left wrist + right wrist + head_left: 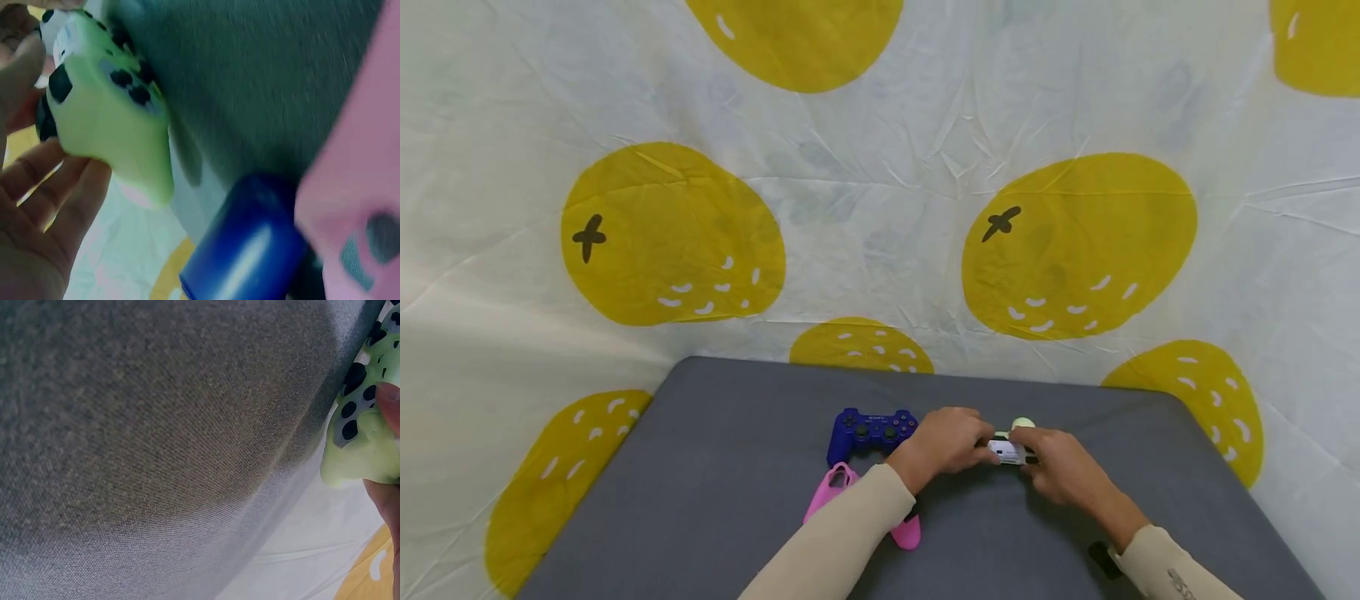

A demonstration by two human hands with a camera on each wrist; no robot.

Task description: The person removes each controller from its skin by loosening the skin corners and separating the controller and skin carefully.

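Both hands hold a pale green game controller (1005, 451) above the table. A white label shows on the side turned toward the head camera. My left hand (951, 439) grips one end; in the left wrist view its fingers (81, 190) curl against the pale green shell (112, 106), which has black buttons. At the other end, my right hand (1060, 467) pinches the controller, and its thumb (389, 403) lies on the button side in the right wrist view. Part of the controller is hidden behind the hands.
A blue game controller (871, 429) lies left of my left hand. Nearer me is a pink controller (907, 533), partly covered by the left sleeve. They rest on a grey table (700, 500). A white cloth with yellow fruit shapes (880, 250) hangs behind.
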